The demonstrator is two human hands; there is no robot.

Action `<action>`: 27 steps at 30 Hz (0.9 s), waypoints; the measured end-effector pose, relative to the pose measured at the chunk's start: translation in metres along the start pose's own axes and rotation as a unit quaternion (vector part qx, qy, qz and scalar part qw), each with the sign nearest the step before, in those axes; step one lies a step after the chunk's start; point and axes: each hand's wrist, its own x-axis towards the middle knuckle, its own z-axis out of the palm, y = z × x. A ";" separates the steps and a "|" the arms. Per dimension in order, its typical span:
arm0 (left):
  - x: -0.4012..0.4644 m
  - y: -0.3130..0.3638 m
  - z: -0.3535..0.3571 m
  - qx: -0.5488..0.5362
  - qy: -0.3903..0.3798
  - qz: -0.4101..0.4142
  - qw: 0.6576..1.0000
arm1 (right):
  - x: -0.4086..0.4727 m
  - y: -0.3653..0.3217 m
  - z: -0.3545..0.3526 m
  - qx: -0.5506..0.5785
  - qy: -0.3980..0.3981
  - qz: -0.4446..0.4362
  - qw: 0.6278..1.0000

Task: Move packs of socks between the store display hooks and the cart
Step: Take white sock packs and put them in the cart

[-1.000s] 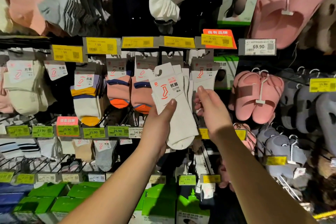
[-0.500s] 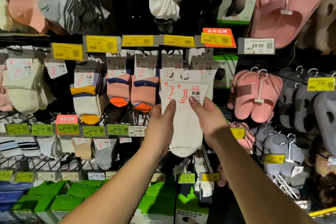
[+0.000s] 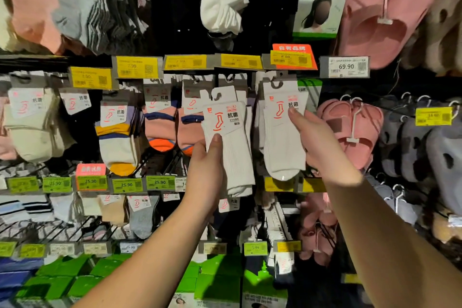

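Observation:
My left hand [image 3: 206, 175] grips a stack of white sock packs [image 3: 230, 147] from below, thumb on the front under the paper label, held just in front of the display. My right hand [image 3: 315, 142] holds a single white sock pack [image 3: 281, 147] further right, thumb pressed on its label. The hanger tab of that pack sits up at a display hook [image 3: 276, 82] under the orange price tag; whether it is on the hook is unclear. No cart is in view.
Colourful sock packs [image 3: 160, 130] hang on hooks to the left. Pink slippers [image 3: 350, 130] and grey slippers [image 3: 410, 147] hang to the right. Yellow price tags [image 3: 137, 67] line the rail above, green ones [image 3: 127, 184] below, with green boxes [image 3: 215, 282] at the bottom.
My right hand has taken one white pack off the stack and moved it right and up to the hook. My left hand stays with the remaining packs, tilted slightly left.

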 end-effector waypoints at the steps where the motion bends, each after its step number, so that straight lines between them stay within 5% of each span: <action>1: 0.000 -0.001 0.001 -0.002 0.001 -0.001 1.000 | 0.006 -0.003 0.001 -0.007 0.006 -0.005 1.000; 9: -0.002 -0.003 0.004 -0.027 -0.017 -0.008 0.999 | 0.042 -0.006 -0.001 -0.045 0.028 0.031 0.998; 17: -0.003 -0.005 0.007 -0.025 -0.017 -0.007 1.000 | 0.075 0.009 0.004 -0.246 0.122 0.050 0.960; 27: -0.001 -0.005 0.006 -0.039 -0.015 -0.013 0.999 | 0.083 0.021 0.002 -0.334 0.099 0.069 0.935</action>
